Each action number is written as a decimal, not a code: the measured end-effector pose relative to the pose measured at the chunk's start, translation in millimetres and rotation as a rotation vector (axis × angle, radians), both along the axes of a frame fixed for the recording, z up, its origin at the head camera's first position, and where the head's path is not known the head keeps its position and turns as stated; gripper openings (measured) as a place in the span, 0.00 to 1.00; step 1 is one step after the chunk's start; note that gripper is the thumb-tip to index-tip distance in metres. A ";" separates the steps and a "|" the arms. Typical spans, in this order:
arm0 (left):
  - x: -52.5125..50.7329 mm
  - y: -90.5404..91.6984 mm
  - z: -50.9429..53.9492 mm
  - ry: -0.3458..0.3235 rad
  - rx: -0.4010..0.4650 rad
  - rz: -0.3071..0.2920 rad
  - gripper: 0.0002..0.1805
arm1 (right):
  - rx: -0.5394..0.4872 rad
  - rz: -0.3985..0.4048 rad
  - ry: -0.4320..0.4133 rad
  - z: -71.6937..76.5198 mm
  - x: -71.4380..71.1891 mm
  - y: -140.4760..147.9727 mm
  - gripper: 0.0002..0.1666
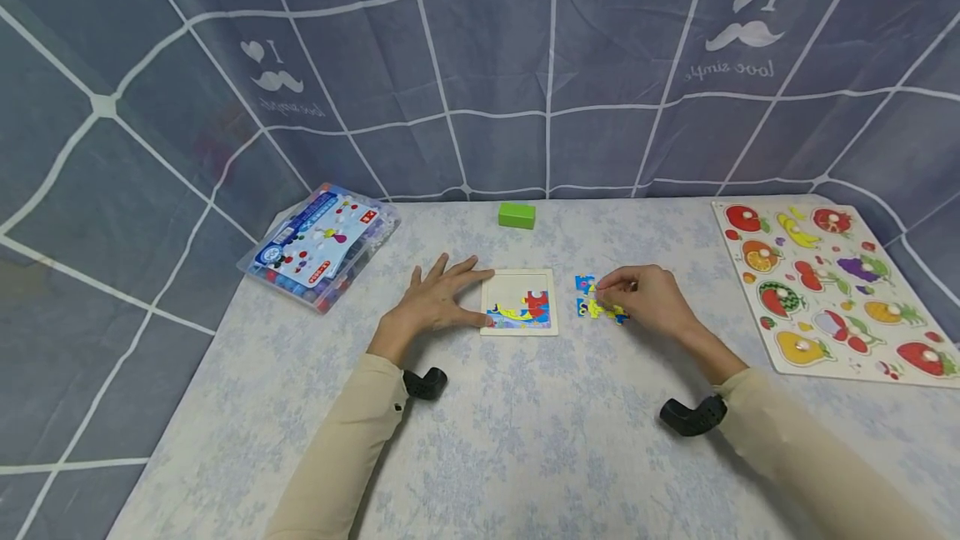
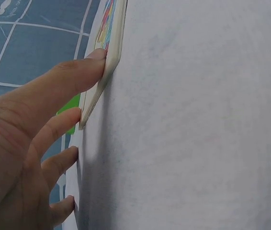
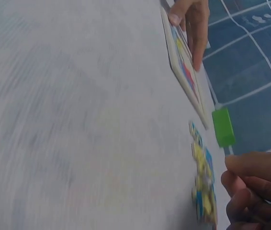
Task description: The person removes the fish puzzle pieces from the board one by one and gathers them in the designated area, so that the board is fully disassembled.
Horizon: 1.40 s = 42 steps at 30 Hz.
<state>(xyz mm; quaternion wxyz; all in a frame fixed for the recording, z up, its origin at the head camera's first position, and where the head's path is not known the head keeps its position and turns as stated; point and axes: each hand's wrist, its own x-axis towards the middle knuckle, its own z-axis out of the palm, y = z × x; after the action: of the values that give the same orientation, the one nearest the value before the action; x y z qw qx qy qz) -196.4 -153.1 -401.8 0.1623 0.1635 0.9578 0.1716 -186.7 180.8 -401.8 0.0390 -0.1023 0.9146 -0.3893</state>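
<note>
A square wooden puzzle tray (image 1: 518, 332) lies on the table, with joined red, yellow and blue pieces (image 1: 531, 309) along its bottom and right. My left hand (image 1: 435, 300) has its fingers spread, thumb and index finger touching the tray's left side; the left wrist view shows the thumb (image 2: 97, 55) on its edge. Right of the tray is a group of loose blue and yellow pieces (image 1: 594, 309). Over them is my right hand (image 1: 652, 300), fingers bent, thumb near index finger. Whether a piece is between its fingertips (image 3: 227, 173) cannot be told.
A green block (image 1: 517, 216) sits behind the tray. At the back left is a clear plastic box (image 1: 318, 244) with a printed sheet and colourful contents. A fruit-picture board (image 1: 832, 294) lies at the right. Patterned blue-grey cloth (image 1: 495, 65) hangs behind the table.
</note>
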 end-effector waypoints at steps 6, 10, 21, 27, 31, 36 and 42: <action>0.6 -0.9 0.0 -0.001 0.007 0.004 0.47 | 0.001 0.105 0.013 -2.3 -4.8 -32.4 0.10; 0.5 -0.5 0.3 0.000 -0.002 0.001 0.47 | -0.008 0.178 -0.001 -3.5 -5.5 -50.6 0.15; 0.2 0.0 0.7 -0.007 -0.004 0.001 0.47 | 0.102 0.204 -0.028 0.6 -4.8 -65.9 0.20; 0.3 0.0 0.4 -0.007 0.002 0.000 0.47 | 0.108 0.201 -0.032 1.8 -4.3 -67.8 0.17; 0.0 -0.3 0.0 -0.009 -0.001 0.000 0.47 | 0.090 0.199 -0.026 1.7 -4.4 -68.5 0.15; -0.9 -0.6 -1.0 -0.007 0.001 0.001 0.47 | 0.054 0.192 -0.010 0.3 -4.3 -68.9 0.16; -0.4 0.0 0.3 -0.009 0.004 0.000 0.47 | 0.005 0.195 -0.016 -0.6 -2.0 -68.9 0.14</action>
<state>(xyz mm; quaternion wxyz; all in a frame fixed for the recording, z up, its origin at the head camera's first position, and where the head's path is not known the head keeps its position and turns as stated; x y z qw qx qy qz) -196.8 -153.1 -401.5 0.1664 0.1628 0.9568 0.1743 -188.7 111.8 -402.4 0.0843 -0.1874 0.9009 -0.3823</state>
